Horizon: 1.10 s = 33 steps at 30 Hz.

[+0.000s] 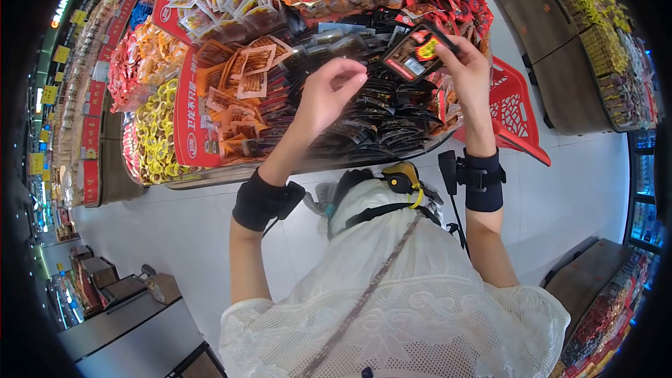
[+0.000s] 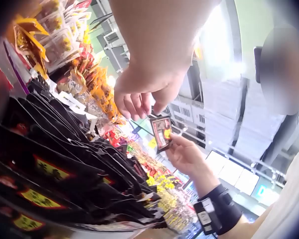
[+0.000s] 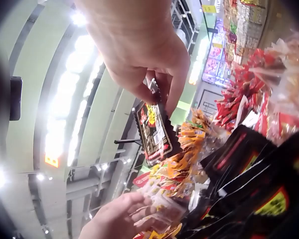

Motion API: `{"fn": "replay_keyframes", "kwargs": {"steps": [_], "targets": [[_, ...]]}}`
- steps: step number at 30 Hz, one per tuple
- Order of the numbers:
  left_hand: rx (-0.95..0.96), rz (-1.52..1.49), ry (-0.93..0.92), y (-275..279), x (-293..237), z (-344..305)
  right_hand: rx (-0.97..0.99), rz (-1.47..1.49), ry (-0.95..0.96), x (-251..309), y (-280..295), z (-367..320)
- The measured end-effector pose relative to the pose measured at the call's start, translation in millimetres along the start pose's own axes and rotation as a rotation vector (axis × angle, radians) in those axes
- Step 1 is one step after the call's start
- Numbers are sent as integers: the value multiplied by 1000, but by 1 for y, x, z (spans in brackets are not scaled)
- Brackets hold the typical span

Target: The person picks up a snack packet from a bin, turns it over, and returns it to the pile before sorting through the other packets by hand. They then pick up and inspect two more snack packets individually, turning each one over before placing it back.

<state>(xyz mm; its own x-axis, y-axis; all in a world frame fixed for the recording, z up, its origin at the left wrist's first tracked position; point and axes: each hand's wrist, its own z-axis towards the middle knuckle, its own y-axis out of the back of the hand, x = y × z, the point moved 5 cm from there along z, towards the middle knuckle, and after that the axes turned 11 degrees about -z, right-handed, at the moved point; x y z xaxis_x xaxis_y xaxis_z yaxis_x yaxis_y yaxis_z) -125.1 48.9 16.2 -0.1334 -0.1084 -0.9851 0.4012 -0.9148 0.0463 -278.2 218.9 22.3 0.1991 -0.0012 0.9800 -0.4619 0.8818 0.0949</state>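
My right hand (image 1: 470, 77) pinches a small black snack packet (image 1: 407, 57) with a red and yellow label between thumb and fingers. In the right wrist view the packet (image 3: 152, 130) hangs below the fingertips, its printed face showing. To the left of it, my left hand (image 1: 325, 94) is raised over the display with loosely bent fingers and nothing in them. Beneath both hands lie rows of similar black packets (image 1: 371, 115), seen up close in the left wrist view, where yellow labels mark the black packets (image 2: 45, 199).
Orange packets (image 1: 241, 77) and white packets (image 1: 227, 0) fill neighbouring sections of the display. A red basket (image 1: 514, 101) sits at its right side. Stocked shelves (image 1: 588, 35) stand farther right, and pale floor tiles (image 1: 539, 196) surround the display.
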Motion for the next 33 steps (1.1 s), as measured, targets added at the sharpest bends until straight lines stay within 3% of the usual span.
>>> {"fn": "replay_keyframes", "kwargs": {"steps": [3, 4, 7, 12, 24, 27, 33], "targets": [[164, 400, -114, -4, 4, -4, -72, -29, 83, 1, 24, -5], [211, 504, -238, -8, 3, -7, -77, -79, 84, 1, 28, -9], [274, 609, -391, -21, 6, -9, -66, -180, 84, -2, 36, -20], [419, 686, -359, -39, 17, -10, -11, -205, 92, -9, 30, -36], [445, 625, -268, -37, 20, -17, 117, -394, 153, -7, 14, -50], [478, 633, -327, -37, 21, -20, 101, -426, 198, -8, 13, -50], [406, 566, -191, -36, 25, -11, 86, -460, 292, -9, 9, -49]]}}
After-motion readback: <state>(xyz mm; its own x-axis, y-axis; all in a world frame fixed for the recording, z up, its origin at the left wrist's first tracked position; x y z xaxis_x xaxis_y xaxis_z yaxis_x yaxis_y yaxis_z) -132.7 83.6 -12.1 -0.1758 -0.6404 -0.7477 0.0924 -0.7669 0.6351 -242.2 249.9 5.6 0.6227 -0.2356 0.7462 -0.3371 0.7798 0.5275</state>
